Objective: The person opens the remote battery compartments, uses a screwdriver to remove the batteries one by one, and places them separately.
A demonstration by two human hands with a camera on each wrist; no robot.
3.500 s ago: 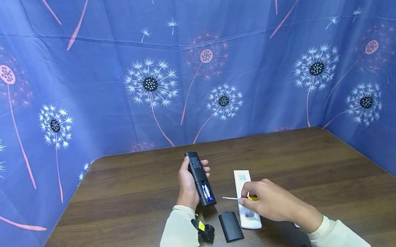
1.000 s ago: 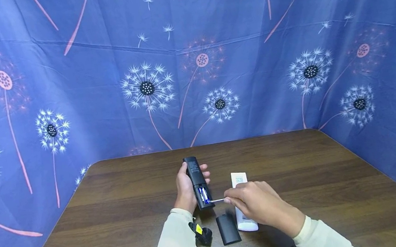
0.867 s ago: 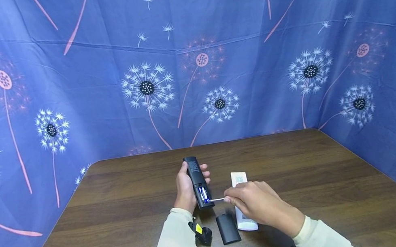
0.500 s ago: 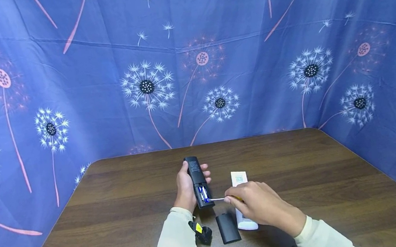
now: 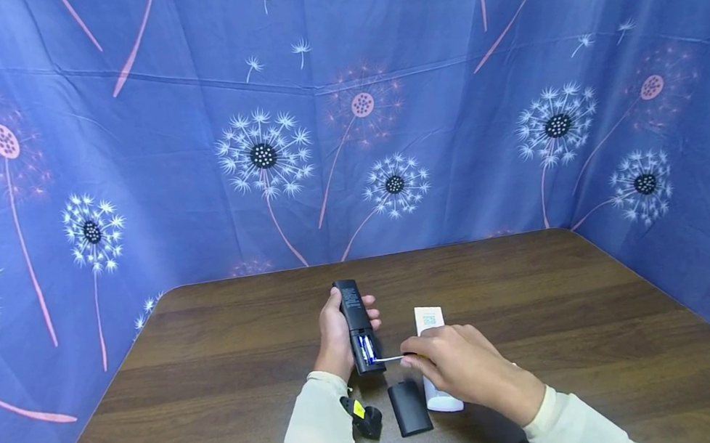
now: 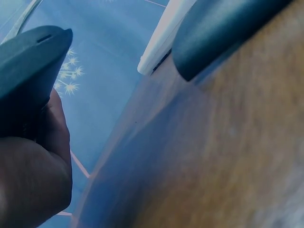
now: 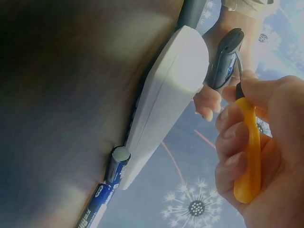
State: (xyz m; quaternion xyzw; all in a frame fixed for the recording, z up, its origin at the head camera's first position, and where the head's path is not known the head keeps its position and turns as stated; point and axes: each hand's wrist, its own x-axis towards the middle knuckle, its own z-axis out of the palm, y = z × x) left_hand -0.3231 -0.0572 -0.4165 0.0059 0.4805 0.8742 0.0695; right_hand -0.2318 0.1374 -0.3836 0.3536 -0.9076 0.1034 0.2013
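My left hand (image 5: 333,335) grips a black remote control (image 5: 355,311), back side up. Its battery compartment is uncovered, with blue-and-silver batteries (image 5: 366,348) inside. Between the thumb and curled fingers of my right hand (image 5: 473,365) is a screwdriver, whose yellow handle (image 7: 249,156) shows in the right wrist view. Its thin metal shaft (image 5: 390,358) reaches left to the lower right edge of the compartment; the exact contact at the tip is too small to tell. A black battery cover (image 5: 410,408) lies on the table just below the remote.
Partly under my right hand lies a white remote control (image 5: 444,400). In the right wrist view, a blue battery (image 7: 118,166) and another blue battery (image 7: 96,209) rest beside it. A patterned blue cloth (image 5: 342,106) hangs behind the wooden table (image 5: 225,353).
Since 3.5 s ago my right hand has moved left, bringing the screwdriver's tip from beside the black remote to its battery compartment. Over the last second, the remote has shifted only slightly.
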